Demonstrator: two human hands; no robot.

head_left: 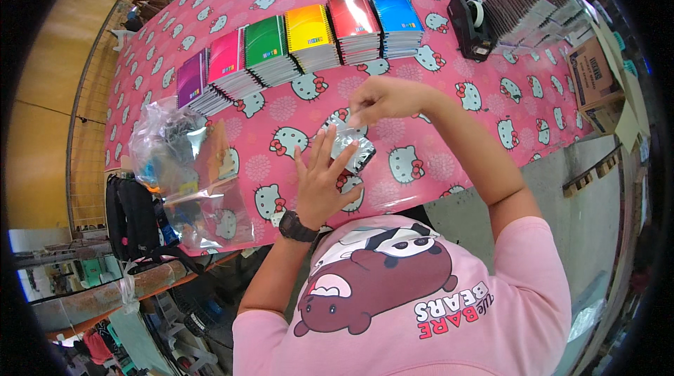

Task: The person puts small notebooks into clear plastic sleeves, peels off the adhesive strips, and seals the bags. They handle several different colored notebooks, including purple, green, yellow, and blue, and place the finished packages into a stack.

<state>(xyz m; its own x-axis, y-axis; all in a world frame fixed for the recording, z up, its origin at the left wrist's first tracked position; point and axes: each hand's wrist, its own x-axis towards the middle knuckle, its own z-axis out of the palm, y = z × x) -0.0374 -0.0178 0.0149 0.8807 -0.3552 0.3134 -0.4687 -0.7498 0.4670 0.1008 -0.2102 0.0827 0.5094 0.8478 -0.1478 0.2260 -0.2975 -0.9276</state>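
Observation:
A small shiny block [360,156], seemingly wrapped in clear plastic, lies on the pink table in front of me. My left hand [321,183] rests on its near left side, fingers stretched and spread to press it down. Over the block's far edge, my right hand [375,104] is closed in a pinch. What lies between those fingertips is hidden. Beyond both hands, stacks of spiral notebooks stand in a curved row: a purple stack [191,80], a pink one [225,56], a green one [264,42], a yellow one [307,28], a red one [352,18] and a blue one [397,12].
Crumpled clear plastic bags [172,141] lie at the left. A black tape dispenser [472,28] stands at the far right beside more notebook stacks [518,4]. Cardboard boxes [593,74] are past the right edge. A black bag [132,216] hangs by the left edge.

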